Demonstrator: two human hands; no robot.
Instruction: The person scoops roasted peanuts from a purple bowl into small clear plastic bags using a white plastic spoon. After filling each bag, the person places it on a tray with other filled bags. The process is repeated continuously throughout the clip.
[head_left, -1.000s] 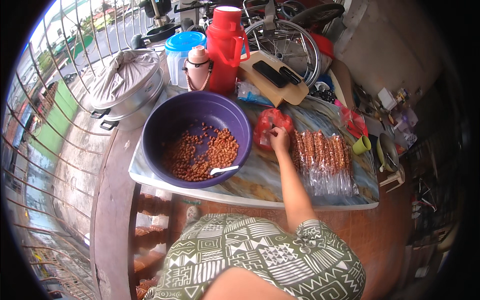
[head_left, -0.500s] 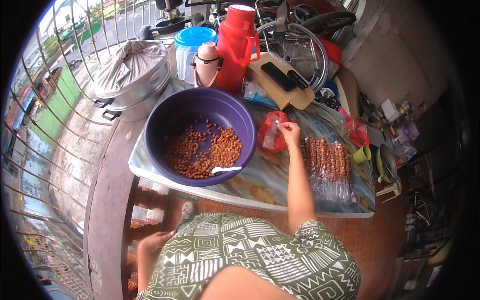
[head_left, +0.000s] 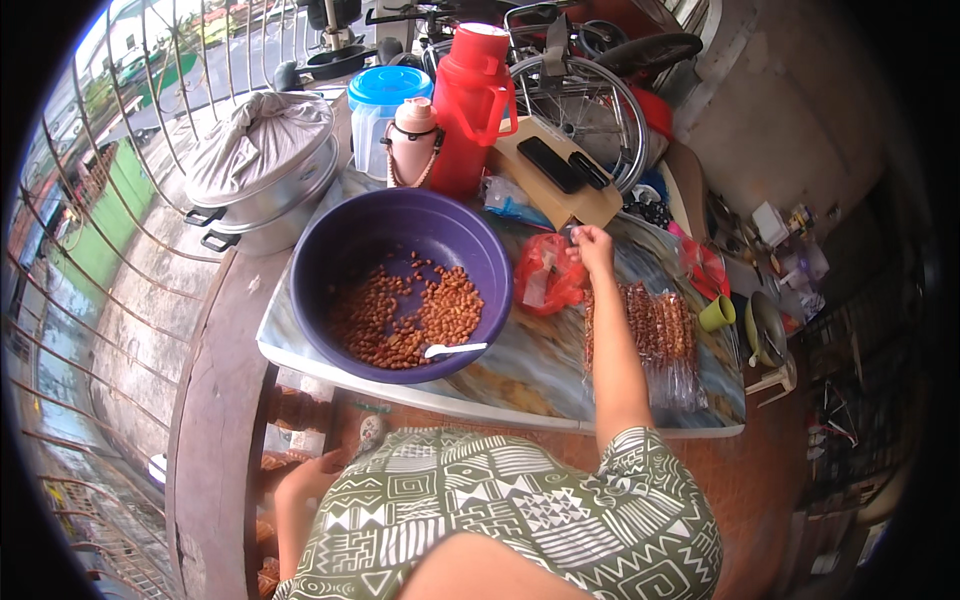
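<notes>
My right hand [head_left: 594, 250] is raised just past the right side of a red plastic bag [head_left: 562, 290], its fingers pinched. Whatever they hold, if anything, is too small to make out. Clear plastic shows inside the red bag. Beneath my right forearm lies a row of filled clear packets of nuts [head_left: 655, 330]. Left of the bag stands a purple basin [head_left: 400, 215] with brown nuts [head_left: 440, 310] spread over its bottom and a white plastic spoon [head_left: 455, 350] on them. My left hand [head_left: 312, 480] hangs low beside my patterned clothing, its fingers partly hidden and unclear.
Behind the basin are a red thermos jug [head_left: 468, 120], a pink bottle [head_left: 411, 150] and a blue-lidded container [head_left: 388, 95]. A phone [head_left: 550, 163] rests on brown cardboard [head_left: 600, 205]. A cloth-covered pot [head_left: 265, 150] sits left; a green cup [head_left: 717, 313] stands right.
My right hand has moved up and right from over the red bag to beyond its edge. The left hand has shifted slightly at my side. The view has tilted a little.
</notes>
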